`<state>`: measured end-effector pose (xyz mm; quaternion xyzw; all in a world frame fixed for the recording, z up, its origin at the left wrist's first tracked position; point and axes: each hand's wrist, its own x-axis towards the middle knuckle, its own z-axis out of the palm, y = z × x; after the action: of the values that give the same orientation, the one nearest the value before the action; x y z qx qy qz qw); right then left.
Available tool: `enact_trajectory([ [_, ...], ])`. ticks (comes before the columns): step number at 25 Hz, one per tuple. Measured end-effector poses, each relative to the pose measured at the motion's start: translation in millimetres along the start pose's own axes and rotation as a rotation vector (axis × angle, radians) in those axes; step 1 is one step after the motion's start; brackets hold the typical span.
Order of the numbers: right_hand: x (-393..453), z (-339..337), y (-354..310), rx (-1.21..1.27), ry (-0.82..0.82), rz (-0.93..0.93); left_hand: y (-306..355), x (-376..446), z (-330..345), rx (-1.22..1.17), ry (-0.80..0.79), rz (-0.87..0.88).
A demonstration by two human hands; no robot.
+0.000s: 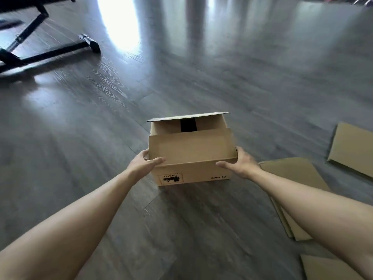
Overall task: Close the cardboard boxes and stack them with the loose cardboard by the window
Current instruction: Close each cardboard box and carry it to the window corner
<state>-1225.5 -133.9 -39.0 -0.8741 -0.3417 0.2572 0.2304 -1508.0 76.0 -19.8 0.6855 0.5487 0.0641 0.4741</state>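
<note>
My left hand point(146, 163) and right hand point(239, 163) gripped a cardboard box point(191, 158) from either side on a dark wood-grain floor point(101, 118). Each thumb lay along the top edge of the near wall, the left fingers curled round the left corner and the right fingers wrapped out of sight behind the right corner. Both forearms were bare and reached forward from the bottom of the frame.

The box stood upside down to me, its printed label point(170, 178) and brand mark point(219, 177) reading inverted on the near face. It was only partly closed: the near flap point(189, 147) tilted inward over the opening, while the far flap point(187, 116) stood raised, with a strip of black tape point(188, 126) visible on the inner far wall. Whether the box rested on the floor or was held just off it, I could not tell.

Loose cardboard lay on the floor to my right. One flat sheet point(296, 178) sat just beside the box under my right forearm, another sheet point(353, 148) lay farther off near the frame's right edge, and a third piece point(327, 267) showed at the bottom right corner.

A black metal stand point(50, 51) with angled legs occupied the far left, and bright light glared off the floor point(119, 23) beyond it.
</note>
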Motion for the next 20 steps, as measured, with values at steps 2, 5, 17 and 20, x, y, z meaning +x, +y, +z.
enact_trajectory([
  [2,3,-5,-8,0.116,0.023,-0.008,9,-1,-1,-0.084,0.027,0.011],
  [5,8,-13,-22,0.272,0.079,0.025,26,-2,-7,-0.172,0.101,0.027],
  [17,-17,-79,-55,0.029,-0.365,-0.208,72,-25,-25,0.29,-0.462,0.142],
  [20,-28,-45,-49,-0.45,-0.461,-0.248,64,-35,22,0.736,-0.582,0.161],
])
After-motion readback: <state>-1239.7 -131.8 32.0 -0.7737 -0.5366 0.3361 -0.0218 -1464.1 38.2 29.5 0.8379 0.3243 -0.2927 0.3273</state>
